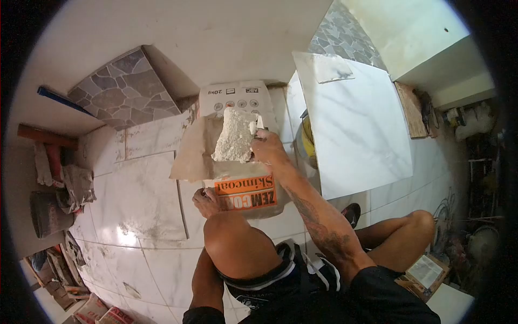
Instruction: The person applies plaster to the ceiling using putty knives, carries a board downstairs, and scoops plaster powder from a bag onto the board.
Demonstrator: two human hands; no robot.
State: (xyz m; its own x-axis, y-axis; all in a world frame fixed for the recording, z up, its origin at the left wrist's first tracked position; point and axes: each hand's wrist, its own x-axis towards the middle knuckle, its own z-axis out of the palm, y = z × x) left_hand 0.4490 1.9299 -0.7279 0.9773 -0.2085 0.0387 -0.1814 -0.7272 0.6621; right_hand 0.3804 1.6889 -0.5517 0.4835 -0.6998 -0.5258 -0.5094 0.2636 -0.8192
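Observation:
A paper bag (245,197) printed "Skimcoat" lies in front of me on the tiled floor, with its upper side cut open and a brown flap folded to the left. White lumpy powder (235,135) shows in the opening. At the right edge of the powder, my right hand (266,147) is closed round a tool, of which a pale edge shows above the fingers. My left hand (208,202) has its fingers bent at the bag's lower left edge; whether they grip the paper is hidden.
A large white marbled tile (361,129) leans at the right, partly over a yellow and dark round container (308,137). Stone-patterned tile (127,89) leans on the wall at the upper left. A loose tile (140,200) lies left. Red bags (91,309) stand at the lower left.

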